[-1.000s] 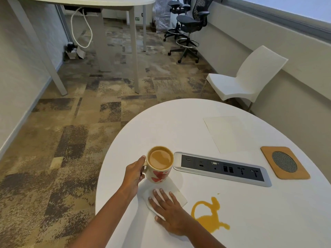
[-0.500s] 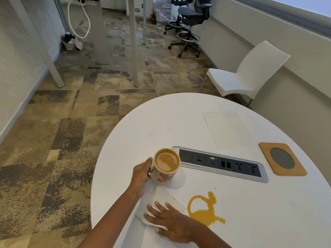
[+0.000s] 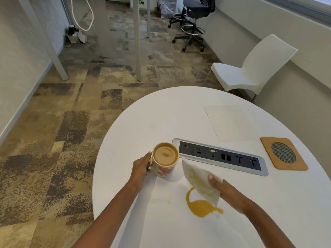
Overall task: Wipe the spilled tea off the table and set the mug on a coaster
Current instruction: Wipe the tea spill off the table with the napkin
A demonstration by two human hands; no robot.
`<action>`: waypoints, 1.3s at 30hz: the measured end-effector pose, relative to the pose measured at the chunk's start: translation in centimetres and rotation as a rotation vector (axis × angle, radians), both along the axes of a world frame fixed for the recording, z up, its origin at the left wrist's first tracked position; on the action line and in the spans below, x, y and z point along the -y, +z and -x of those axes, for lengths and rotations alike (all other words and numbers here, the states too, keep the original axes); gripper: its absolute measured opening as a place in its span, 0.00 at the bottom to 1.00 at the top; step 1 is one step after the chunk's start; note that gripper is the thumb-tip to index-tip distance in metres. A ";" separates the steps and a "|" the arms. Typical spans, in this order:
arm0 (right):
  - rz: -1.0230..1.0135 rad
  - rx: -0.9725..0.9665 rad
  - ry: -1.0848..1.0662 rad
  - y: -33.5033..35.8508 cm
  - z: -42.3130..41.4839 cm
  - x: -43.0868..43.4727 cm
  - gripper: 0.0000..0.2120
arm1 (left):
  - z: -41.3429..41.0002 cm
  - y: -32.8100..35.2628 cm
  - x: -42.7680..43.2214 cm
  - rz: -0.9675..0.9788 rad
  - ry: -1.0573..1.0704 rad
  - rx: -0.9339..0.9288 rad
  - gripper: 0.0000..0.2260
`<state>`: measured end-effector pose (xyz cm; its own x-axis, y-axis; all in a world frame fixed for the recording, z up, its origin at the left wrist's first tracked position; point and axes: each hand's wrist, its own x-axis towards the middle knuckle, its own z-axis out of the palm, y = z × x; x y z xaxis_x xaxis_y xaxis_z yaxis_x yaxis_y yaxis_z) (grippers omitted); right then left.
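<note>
Your left hand (image 3: 140,169) is wrapped around the handle of the upright mug (image 3: 165,159), near the table's (image 3: 154,119) left edge. Your right hand (image 3: 226,189) pinches a tea-stained napkin (image 3: 198,181), long axis running from the mug toward the near-right, over the tea spill (image 3: 202,207). The coaster (image 3: 283,153) lies near the right edge.

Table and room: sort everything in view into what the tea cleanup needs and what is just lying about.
Needed: mug of tea, held by the left hand; napkin, tea-stained, held by the right hand; spilled tea; cork coaster; table.

Lying about: power socket strip; sheet of paper; white chair; office chair.
</note>
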<state>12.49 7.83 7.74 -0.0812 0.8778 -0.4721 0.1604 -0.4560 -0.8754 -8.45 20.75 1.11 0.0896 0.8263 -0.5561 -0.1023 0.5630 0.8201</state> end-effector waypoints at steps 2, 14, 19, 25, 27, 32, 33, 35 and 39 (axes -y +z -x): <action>0.005 -0.069 -0.077 -0.1 -0.5 0.3 0.43 | 0.0 0.0 0.0 -0.004 0.002 -0.004 0.16; 0.051 -0.203 -0.320 -2.8 1.1 1.1 0.20 | 0.7 0.3 0.1 -0.186 -0.108 -0.271 0.19; 0.057 -0.154 -0.251 -3.2 3.4 0.6 0.15 | 2.1 -0.2 2.2 -0.400 -0.035 -0.590 0.13; -0.027 0.035 -0.182 -3.3 6.5 -1.2 0.14 | 5.3 -2.7 6.1 -0.567 0.007 -1.066 0.09; -0.132 0.351 -0.124 -3.9 7.6 -1.6 0.15 | 5.6 -3.5 7.2 -0.584 -0.006 -1.176 0.09; -0.345 0.652 0.051 -6.1 10.0 -0.1 0.21 | 5.5 -4.6 9.6 -0.497 -0.114 -1.276 0.14; -0.415 0.735 0.104 -6.6 10.3 0.1 0.24 | 5.5 -4.6 10.0 -0.460 -0.152 -1.274 0.17; -0.586 0.941 0.214 -7.5 10.9 0.3 0.29 | 5.6 -5.0 10.5 -0.433 -0.215 -1.275 0.26; -0.719 1.140 0.402 -8.9 11.8 0.5 0.34 | 5.7 -5.4 10.6 -0.415 -0.221 -1.277 0.29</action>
